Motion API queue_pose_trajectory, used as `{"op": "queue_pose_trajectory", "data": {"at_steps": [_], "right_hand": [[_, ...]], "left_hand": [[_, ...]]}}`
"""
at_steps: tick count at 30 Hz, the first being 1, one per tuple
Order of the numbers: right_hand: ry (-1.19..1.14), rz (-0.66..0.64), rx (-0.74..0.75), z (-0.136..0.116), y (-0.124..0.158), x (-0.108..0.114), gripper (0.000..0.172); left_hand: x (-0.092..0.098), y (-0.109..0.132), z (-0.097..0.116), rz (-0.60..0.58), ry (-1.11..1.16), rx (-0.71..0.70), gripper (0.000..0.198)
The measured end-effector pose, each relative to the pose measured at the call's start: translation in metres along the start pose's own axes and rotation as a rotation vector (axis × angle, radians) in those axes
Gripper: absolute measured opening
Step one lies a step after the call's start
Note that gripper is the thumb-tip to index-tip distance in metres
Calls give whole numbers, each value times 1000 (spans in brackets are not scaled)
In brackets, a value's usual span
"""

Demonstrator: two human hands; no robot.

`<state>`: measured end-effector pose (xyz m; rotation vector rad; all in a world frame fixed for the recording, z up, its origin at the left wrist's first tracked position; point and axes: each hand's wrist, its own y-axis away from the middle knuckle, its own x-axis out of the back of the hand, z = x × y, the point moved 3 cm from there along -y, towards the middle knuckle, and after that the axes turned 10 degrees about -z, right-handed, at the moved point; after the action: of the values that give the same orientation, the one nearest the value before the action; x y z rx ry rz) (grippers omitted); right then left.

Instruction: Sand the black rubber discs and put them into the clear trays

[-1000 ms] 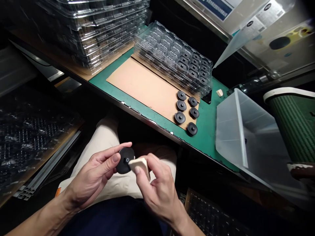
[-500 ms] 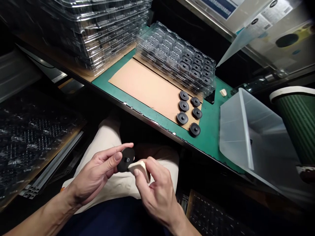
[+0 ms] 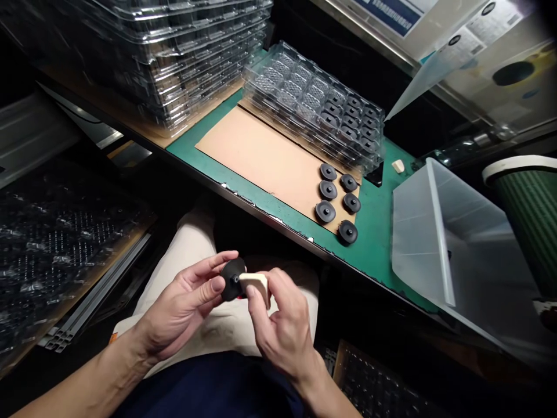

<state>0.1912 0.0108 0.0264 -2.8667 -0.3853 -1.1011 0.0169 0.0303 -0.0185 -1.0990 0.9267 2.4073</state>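
Above my lap, my left hand (image 3: 185, 307) grips a round black disc (image 3: 230, 278) by its edge, the side with the small central stub facing right. My right hand (image 3: 282, 325) pinches a cream-coloured block (image 3: 256, 284), perhaps a sponge or eraser, between thumb and fingers. The block's end meets the disc's face beside the stub; whether it presses there is hard to tell. Several similar black discs (image 3: 325, 211) lie stub-up at the right end of a brown cardboard sheet (image 3: 256, 151) on the green-topped table.
Clear plastic trays (image 3: 313, 98) sit behind the cardboard, with a taller tray stack (image 3: 174, 69) at the left. On the right stand a translucent bin (image 3: 413, 232) and a green ribbed container (image 3: 531, 220). Another cream block (image 3: 397, 166) lies near the bin.
Both hands have shifted slightly right. The disc has turned in my left hand, and the block has swung up, now more level against the disc.
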Motion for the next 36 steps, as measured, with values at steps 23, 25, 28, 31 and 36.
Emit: {"op": "queue_pose_trajectory", "data": {"at_steps": [23,25,28,31,36], "right_hand": [[67,-228,413,-5,0,1,25],[52,-243,431,-2,-1,2,25],[97,-94,247,6,-2,4,22],[-38,-31,-49,11,2,-2,17],[-328,29,-438,19,21,-30,21]], "left_hand": [[9,10,-18,-174,-46,444,41],[8,10,-20,-176,6,428,41],[6,6,-16,-81,64,275,30],[6,2,-10,65,-6,91,44],[20,-7,-14,147,-191,-28,57]]}}
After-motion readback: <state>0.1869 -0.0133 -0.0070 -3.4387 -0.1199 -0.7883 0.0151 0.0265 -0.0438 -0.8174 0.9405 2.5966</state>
